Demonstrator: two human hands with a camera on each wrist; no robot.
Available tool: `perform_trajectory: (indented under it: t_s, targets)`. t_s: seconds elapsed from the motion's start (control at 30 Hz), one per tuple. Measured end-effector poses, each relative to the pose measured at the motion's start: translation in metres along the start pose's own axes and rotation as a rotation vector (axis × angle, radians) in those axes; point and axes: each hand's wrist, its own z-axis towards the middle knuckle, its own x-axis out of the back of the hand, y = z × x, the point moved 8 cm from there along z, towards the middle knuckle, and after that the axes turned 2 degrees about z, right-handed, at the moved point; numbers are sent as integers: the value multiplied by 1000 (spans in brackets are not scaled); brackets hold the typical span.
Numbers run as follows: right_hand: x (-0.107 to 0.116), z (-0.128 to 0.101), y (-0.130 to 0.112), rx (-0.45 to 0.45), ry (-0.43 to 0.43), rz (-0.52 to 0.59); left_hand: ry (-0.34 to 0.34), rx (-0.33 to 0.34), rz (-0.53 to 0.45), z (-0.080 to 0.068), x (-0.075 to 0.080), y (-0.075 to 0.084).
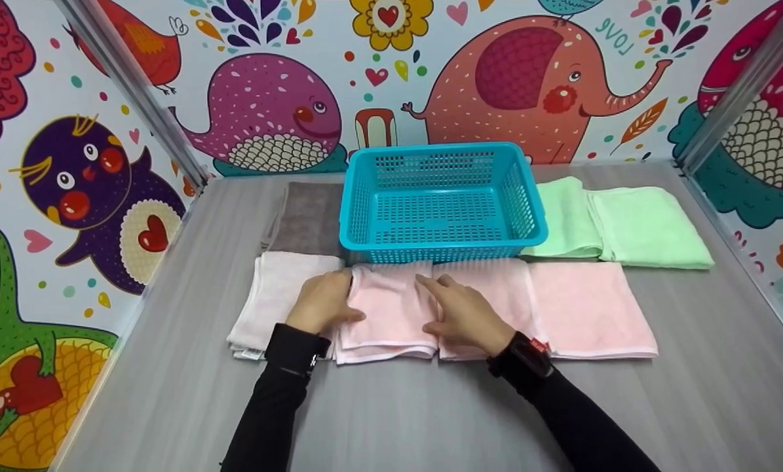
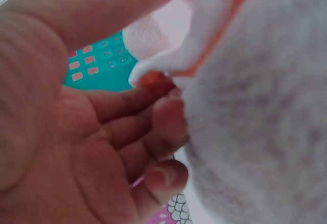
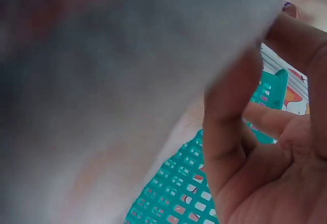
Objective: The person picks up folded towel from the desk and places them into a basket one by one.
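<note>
A small folded pink towel (image 1: 391,314) lies in the middle of the front row, between both hands. At its left edge is my left hand (image 1: 322,303), thumb on top and the other fingers partly hidden by the hand; the left wrist view shows these fingers (image 2: 168,116) curled at the cloth's edge. My right hand (image 1: 466,313) holds the opposite edge, its thumb and index finger at the cloth. In the right wrist view the bent fingers (image 3: 232,96) meet a blurred towel edge. A whitish folded towel (image 1: 293,282) lies beneath the left hand's side.
Behind the front row stands a turquoise plastic basket (image 1: 443,249) with nothing in it. A grey-brown folded towel (image 1: 309,216) is left of it, green folded towels (image 1: 650,226) are right. More pink folded towels (image 1: 591,308) lie at right. Printed walls (image 1: 378,78) enclose the table.
</note>
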Motion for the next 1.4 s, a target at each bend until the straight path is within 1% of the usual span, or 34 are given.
perform_trajectory:
  t_s: [0.1, 0.17, 0.3, 0.43, 0.53, 0.67, 0.83, 0.97, 1.03, 1.13, 1.27, 1.4]
  targets:
    - [1, -1, -2, 33, 7, 23, 3, -1, 10, 0, 1, 1]
    - [1, -1, -1, 26, -4, 22, 6, -6, 17, 1, 1, 2]
    - [-4, -1, 0, -3, -50, -6, 2, -8, 25, 1, 0, 2]
    - [-11, 1, -3, 26, -100, -35, -12, -10, 21, 0, -3, 2]
    - [-16, 3, -4, 52, -126, -35, -35, -17, 7, 0, -6, 2]
    - [-18, 3, -5, 58, -138, -36, -77, -23, 0, 0, -11, 2]
    - [-18, 1, -8, 86, -130, -69, -127, -44, -2, 1, -17, 5]
    - [-16, 1, -10, 118, -111, -88, -165, -64, -8, 0, -18, 8]
    - [-15, 0, -12, 133, -105, -87, -180, -70, -15, -2, -16, 8]
    - [-9, 0, -17, 167, -77, -86, -177, -86, -23, -4, -8, 9]
    - [5, -2, -25, 210, -17, -90, -135, -122, -26, -9, 9, 12]
    - [20, -5, -32, 243, 38, -91, -95, -131, -64, -16, 26, 13]
